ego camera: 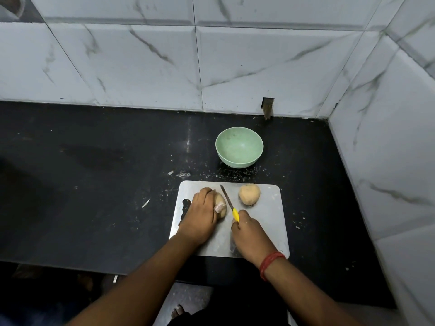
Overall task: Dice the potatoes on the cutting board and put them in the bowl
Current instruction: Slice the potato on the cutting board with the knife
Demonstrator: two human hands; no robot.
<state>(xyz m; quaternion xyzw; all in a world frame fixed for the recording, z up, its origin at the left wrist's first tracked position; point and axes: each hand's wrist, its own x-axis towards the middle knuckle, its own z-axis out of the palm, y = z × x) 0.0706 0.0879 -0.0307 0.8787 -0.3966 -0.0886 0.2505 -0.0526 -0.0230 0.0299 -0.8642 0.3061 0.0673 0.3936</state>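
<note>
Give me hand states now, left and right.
Left hand: closed on a potato, holding it on the cutting board.
Right hand: closed on the knife by its yellow handle.

Both forearms enter from the bottom of the frame and converge toward its lower centre. The left hand [202,211] lies palm down, knuckles up, its fingers curled over a potato [220,205] and pressing it; one fingertip shows a pale nail at the hand's right edge. The right hand [249,234] sits just right of it and a little lower in the frame, fingers wrapped round the yellow handle of a knife [229,203], the blade pointing toward the upper left. A red thread band [270,263] circles the right wrist.
</note>
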